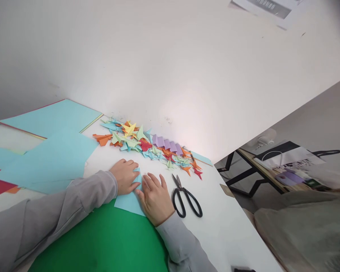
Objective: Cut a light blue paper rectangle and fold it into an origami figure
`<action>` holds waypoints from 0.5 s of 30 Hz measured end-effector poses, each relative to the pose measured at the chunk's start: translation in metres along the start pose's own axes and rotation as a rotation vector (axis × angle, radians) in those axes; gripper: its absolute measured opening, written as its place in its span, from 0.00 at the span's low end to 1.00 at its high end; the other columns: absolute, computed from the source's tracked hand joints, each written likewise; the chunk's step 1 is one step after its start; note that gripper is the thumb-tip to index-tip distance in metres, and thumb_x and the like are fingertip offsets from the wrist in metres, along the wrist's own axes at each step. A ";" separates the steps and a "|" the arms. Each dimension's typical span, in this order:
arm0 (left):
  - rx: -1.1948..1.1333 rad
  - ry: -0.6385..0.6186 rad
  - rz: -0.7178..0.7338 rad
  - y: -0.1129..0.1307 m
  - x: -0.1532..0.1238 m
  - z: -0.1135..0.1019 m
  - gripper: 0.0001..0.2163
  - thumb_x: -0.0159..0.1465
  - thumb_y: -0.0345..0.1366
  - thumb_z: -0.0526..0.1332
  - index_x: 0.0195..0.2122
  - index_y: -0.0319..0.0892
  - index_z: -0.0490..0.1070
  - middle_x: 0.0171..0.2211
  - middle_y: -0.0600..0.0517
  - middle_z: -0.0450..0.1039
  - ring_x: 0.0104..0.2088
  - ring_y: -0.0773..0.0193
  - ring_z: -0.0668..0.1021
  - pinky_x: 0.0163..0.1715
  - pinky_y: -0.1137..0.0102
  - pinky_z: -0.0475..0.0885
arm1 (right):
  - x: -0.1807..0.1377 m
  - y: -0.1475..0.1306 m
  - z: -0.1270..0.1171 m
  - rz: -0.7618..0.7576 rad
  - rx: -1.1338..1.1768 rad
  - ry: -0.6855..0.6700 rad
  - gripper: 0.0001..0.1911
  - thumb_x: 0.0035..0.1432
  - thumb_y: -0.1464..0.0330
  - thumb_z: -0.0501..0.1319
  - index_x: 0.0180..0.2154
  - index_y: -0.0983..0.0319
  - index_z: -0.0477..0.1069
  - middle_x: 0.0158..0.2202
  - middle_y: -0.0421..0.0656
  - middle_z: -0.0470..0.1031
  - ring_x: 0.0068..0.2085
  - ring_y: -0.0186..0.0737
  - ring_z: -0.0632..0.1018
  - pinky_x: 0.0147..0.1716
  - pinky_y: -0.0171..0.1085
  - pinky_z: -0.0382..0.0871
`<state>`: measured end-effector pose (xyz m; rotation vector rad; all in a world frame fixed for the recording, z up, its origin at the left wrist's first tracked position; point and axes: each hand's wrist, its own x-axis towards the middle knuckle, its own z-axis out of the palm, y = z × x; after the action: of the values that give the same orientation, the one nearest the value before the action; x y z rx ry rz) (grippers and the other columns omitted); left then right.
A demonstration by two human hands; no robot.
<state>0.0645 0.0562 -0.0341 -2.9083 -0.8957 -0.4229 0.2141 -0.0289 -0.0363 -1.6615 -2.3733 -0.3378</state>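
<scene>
A light blue sheet of paper (128, 204) lies at the near edge of the white table, partly folded at its far end. My left hand (125, 175) has its fingers bent and grips the paper's left side against the table. On the other side, my right hand (156, 197) rests flat on the paper with its fingers spread. The two thumbs nearly meet over the sheet, and part of the fold is hidden under the fingers. Black-handled scissors (182, 194) lie just right of my right hand, blades slightly apart.
Beyond my hands spreads a heap of small folded paper shapes (130, 142), with a pleated purple strip (167, 144). Larger blue sheets (65, 158) are stacked at the left. The wall (158, 68) bounds the table behind. A person's sleeve (297, 226) is at right.
</scene>
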 end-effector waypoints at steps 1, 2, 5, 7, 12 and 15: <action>0.003 0.013 0.006 0.000 0.000 0.001 0.16 0.59 0.44 0.55 0.41 0.39 0.73 0.44 0.43 0.70 0.44 0.53 0.70 0.39 0.59 0.63 | -0.001 -0.001 -0.001 0.002 -0.002 0.004 0.20 0.63 0.62 0.46 0.46 0.66 0.69 0.49 0.50 0.71 0.54 0.50 0.65 0.55 0.55 0.51; 0.007 0.028 0.014 0.000 -0.001 0.002 0.16 0.59 0.44 0.55 0.40 0.39 0.73 0.44 0.43 0.70 0.44 0.53 0.70 0.40 0.59 0.63 | -0.002 -0.001 -0.001 0.009 -0.004 0.006 0.19 0.63 0.62 0.46 0.45 0.65 0.70 0.49 0.50 0.71 0.54 0.50 0.65 0.54 0.55 0.52; 0.014 0.071 0.052 0.001 -0.002 0.004 0.13 0.59 0.42 0.55 0.35 0.40 0.75 0.41 0.44 0.72 0.42 0.54 0.70 0.39 0.60 0.63 | -0.004 -0.003 -0.002 0.046 -0.017 0.008 0.19 0.64 0.63 0.45 0.43 0.63 0.71 0.49 0.49 0.71 0.54 0.49 0.66 0.53 0.54 0.53; 0.007 0.077 0.068 0.001 -0.002 0.006 0.12 0.60 0.41 0.55 0.32 0.40 0.76 0.39 0.46 0.73 0.40 0.56 0.71 0.37 0.62 0.64 | -0.004 -0.005 -0.002 0.062 -0.028 0.009 0.19 0.64 0.63 0.45 0.44 0.63 0.70 0.51 0.48 0.70 0.55 0.49 0.65 0.54 0.53 0.53; -0.033 0.040 0.045 0.003 -0.001 0.005 0.11 0.60 0.40 0.55 0.31 0.41 0.76 0.37 0.47 0.73 0.39 0.57 0.71 0.34 0.63 0.65 | -0.001 -0.008 -0.001 0.119 -0.027 -0.050 0.21 0.63 0.61 0.45 0.52 0.62 0.65 0.58 0.47 0.62 0.58 0.51 0.62 0.54 0.56 0.52; -0.052 0.015 0.034 0.004 0.000 0.002 0.10 0.59 0.38 0.56 0.31 0.41 0.75 0.36 0.47 0.72 0.39 0.56 0.71 0.34 0.62 0.66 | 0.007 -0.007 -0.002 0.155 0.011 -0.101 0.21 0.64 0.61 0.43 0.52 0.60 0.65 0.59 0.46 0.61 0.59 0.50 0.61 0.54 0.57 0.52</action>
<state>0.0670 0.0531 -0.0361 -2.9579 -0.8446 -0.4719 0.2054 -0.0252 -0.0330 -1.8847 -2.2921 -0.2179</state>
